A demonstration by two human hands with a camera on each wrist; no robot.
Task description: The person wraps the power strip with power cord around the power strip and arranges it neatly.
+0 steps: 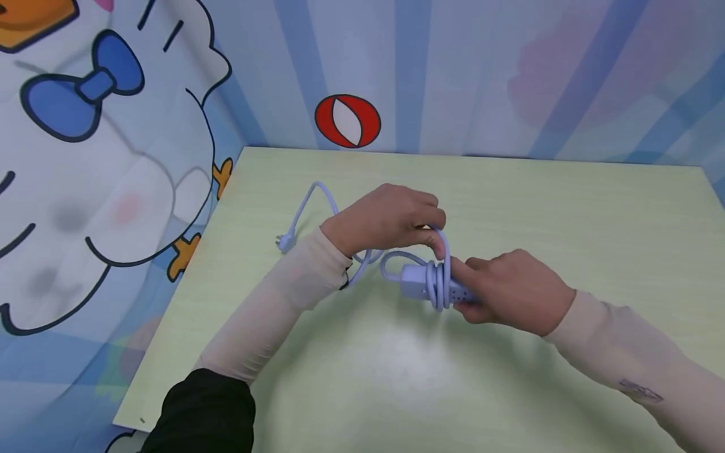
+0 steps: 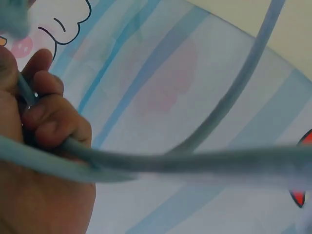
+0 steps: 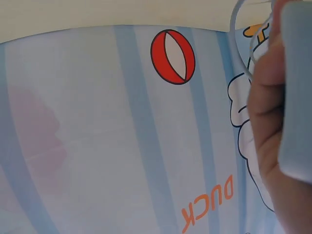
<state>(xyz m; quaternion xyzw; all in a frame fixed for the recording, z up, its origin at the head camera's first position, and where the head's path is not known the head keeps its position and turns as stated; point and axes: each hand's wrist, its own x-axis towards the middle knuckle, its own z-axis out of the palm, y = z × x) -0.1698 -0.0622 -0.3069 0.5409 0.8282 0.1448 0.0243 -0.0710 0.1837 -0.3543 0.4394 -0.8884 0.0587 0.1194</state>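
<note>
My right hand [image 1: 512, 292] grips one end of a white power strip [image 1: 415, 282], holding it over the table. Several turns of its power cord [image 1: 435, 286] are wrapped around the strip's middle. Above the strip, my left hand [image 1: 391, 217] pinches the cord where it rises from the turns. In the left wrist view the fingers [image 2: 58, 122] curl round the cord [image 2: 234, 97]. From under the left wrist the loose cord runs in loops to a plug [image 1: 286, 241] at the left. The right wrist view shows the strip's end [image 3: 298, 92] against the right hand [image 3: 268, 107].
The pale table [image 1: 362, 377] lies under both hands. A blue striped backdrop [image 1: 453, 75] with a red and white ball print [image 1: 347, 121] stands behind it. A printed cartoon figure [image 1: 113, 189] covers the left side.
</note>
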